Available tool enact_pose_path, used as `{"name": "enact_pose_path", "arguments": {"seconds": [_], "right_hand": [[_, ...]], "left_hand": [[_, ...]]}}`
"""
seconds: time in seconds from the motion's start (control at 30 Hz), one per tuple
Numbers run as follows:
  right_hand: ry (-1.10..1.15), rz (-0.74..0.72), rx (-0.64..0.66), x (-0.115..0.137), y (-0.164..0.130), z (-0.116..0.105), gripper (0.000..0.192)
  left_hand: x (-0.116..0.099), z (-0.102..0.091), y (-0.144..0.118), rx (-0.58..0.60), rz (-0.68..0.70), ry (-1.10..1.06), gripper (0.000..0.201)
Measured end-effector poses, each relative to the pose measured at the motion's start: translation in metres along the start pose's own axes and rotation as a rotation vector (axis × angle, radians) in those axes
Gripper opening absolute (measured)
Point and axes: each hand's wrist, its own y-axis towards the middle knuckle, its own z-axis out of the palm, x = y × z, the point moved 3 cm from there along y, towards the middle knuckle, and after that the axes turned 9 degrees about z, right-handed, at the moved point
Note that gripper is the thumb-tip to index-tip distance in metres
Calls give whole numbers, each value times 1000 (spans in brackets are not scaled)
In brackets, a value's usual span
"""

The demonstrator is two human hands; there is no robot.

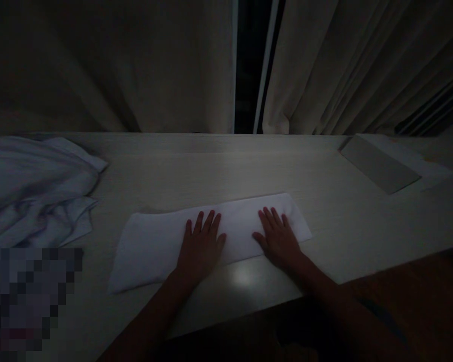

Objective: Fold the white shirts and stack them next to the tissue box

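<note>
Two hands lie palm down, fingers spread, on a folded white towel (211, 236) stretched across the near middle of a pale table (324, 176). Left hand (202, 246) presses its centre, right hand (277, 236) its right part. Crumpled white cloth (33, 186) sits far left; a flat grey sheet (379, 163) lies far right, below closed curtains (117, 65).

Your left hand (201, 246) and right hand (278, 237) lie flat, palms down, fingers spread and pointing away from you, forearms angling inward, hands well apart.
</note>
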Motion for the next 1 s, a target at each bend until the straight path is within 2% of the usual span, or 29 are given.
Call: {"name": "enact_pose_path", "arguments": {"seconds": [0.1,0.2,0.33,0.47,0.6,0.8,1.0], "right_hand": [[-32,120,-22,-40,3,-3,67],[-42,146,-11,-55,2,-1,68],[-20,143,-8,-55,2,1,68],[-7,142,-22,-53,2,1,68],[-23,142,-19,-53,1,0,69],[-129,155,2,-51,0,0,68],[-193,153,21,-50,0,1,69]], "left_hand": [[-1,0,1,-9,-11,-12,59],[1,-1,-1,-16,-40,-13,60],[13,-5,-16,-13,-101,9,64],[35,-11,-43,-2,-155,45,67],[65,-13,-65,11,-200,77,71],[113,-6,-83,22,-367,83,81],[118,-3,-86,1,-425,120,87]]}}
